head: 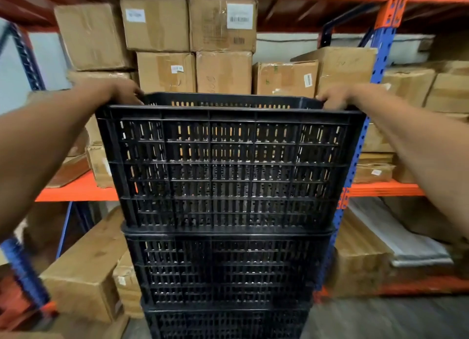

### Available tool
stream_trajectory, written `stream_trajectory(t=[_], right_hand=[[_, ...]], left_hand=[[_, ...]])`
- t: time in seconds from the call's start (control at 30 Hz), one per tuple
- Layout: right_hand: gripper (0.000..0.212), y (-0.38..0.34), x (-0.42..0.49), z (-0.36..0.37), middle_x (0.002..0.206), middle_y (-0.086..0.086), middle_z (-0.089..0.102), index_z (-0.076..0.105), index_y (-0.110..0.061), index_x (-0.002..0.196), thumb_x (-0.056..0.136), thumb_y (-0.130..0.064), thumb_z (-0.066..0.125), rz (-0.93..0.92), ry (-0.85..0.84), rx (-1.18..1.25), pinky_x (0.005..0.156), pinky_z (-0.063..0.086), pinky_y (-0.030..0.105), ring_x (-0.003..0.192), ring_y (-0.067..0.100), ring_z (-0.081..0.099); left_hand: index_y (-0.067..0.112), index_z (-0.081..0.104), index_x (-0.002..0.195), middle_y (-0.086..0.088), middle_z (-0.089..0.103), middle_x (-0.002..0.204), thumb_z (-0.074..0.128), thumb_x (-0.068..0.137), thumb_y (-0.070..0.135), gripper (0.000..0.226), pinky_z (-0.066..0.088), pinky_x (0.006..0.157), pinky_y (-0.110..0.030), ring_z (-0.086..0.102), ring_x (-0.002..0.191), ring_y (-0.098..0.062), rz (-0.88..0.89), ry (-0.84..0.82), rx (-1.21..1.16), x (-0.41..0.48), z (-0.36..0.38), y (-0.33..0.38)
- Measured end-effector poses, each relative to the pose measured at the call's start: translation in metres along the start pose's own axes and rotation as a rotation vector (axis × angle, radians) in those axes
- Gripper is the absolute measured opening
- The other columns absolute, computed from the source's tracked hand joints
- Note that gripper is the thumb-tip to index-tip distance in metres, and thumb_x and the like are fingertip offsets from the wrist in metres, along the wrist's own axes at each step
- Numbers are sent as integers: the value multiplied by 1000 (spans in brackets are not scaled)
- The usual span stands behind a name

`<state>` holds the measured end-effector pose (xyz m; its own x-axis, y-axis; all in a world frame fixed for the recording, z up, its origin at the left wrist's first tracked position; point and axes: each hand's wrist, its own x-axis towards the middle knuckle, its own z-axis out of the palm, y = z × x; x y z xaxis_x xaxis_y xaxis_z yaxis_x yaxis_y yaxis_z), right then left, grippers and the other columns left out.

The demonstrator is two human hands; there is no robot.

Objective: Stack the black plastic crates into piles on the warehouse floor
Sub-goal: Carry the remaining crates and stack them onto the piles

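Observation:
A pile of black slatted plastic crates rises in front of me. The top crate (228, 166) rests on a second crate (225, 267), and a third (225, 323) shows below at the frame's bottom edge. My left hand (125, 92) grips the top crate's rim at its far left corner. My right hand (335, 97) grips the rim at the far right corner. Both arms reach forward along the crate's sides. The crate's inside looks empty through the slats.
Behind the pile stands an orange and blue shelving rack (380, 89) packed with cardboard boxes (223, 72). More boxes (86, 270) lie on the floor at the lower left. Grey floor (385, 318) shows at the lower right.

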<state>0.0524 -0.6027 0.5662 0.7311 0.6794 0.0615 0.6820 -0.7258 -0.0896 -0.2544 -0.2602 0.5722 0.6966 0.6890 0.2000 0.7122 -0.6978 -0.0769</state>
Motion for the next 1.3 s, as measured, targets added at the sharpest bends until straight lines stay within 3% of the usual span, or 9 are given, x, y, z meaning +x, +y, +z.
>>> stream_trajectory(t=[0.1, 0.3, 0.4, 0.53, 0.63, 0.8, 0.93, 1.13, 1.3], right_hand=[[35, 0, 0, 0, 111, 16, 61, 60, -4, 124, 90, -10, 62, -21, 1, -6, 83, 44, 37, 96, 30, 57], [40, 1, 10, 4, 136, 20, 52, 51, -3, 132, 94, -14, 51, -30, 20, -41, 105, 41, 40, 123, 33, 51], [39, 3, 17, 6, 134, 20, 52, 50, 0, 131, 95, -15, 51, -55, 8, -14, 105, 40, 40, 122, 32, 51], [24, 10, 31, 8, 126, 14, 53, 50, -9, 116, 95, -20, 55, -80, -23, 46, 102, 40, 41, 112, 29, 51], [26, 16, 42, 11, 129, 13, 51, 48, -10, 121, 97, -19, 52, -85, -20, 92, 108, 36, 44, 121, 30, 47], [39, 19, 48, 13, 138, 16, 48, 42, -8, 135, 100, -25, 46, -59, -31, 110, 113, 31, 47, 127, 31, 45], [58, 13, 37, 11, 153, 13, 35, 29, -10, 148, 99, -34, 48, -50, -41, 122, 117, 25, 43, 140, 30, 34], [59, 6, 27, 15, 151, 12, 41, 37, -9, 146, 97, -40, 49, -31, 32, 124, 116, 28, 40, 138, 28, 39], [45, -13, -2, -7, 140, 17, 51, 52, -14, 130, 99, -44, 41, -60, 176, 127, 110, 37, 42, 127, 31, 49]], left_hand=[[1, 45, 141, -22, 49, 144, 54, 95, 18, 50, 34, 109, -39, 47, 131, -36, -2, 7, -12, -4, 0, 0], [9, 32, 150, -15, 33, 156, 49, 98, 32, 59, 25, 118, -41, 33, 143, -31, 0, 19, -42, -10, 1, 0], [13, 22, 153, -13, 26, 159, 45, 100, 28, 60, 20, 121, -42, 27, 145, -29, 28, -94, -66, -8, 2, -2], [8, 8, 154, -12, 13, 162, 47, 99, 21, 69, 12, 122, -37, 14, 150, -26, 16, -105, -97, 0, 3, -4], [10, 3, 155, -12, 10, 163, 47, 99, 21, 72, 12, 123, -41, 13, 150, -27, -3, -117, -113, 5, 4, -8], [11, 7, 155, -12, 18, 161, 46, 99, 18, 69, 19, 118, -35, 23, 147, -27, 8, -100, -117, 7, 7, -9], [11, 17, 154, -15, 30, 157, 51, 96, 15, 67, 22, 119, -38, 31, 143, -28, 33, -136, -112, 2, 6, -7], [15, 51, 134, -10, 57, 136, 55, 92, 26, 43, 37, 111, -42, 51, 125, -26, 13, -109, 11, 1, 1, 3], [12, 47, 141, -13, 53, 141, 52, 94, 35, 53, 36, 112, -39, 47, 132, -29, -33, -5, -23, -23, -26, 31]])
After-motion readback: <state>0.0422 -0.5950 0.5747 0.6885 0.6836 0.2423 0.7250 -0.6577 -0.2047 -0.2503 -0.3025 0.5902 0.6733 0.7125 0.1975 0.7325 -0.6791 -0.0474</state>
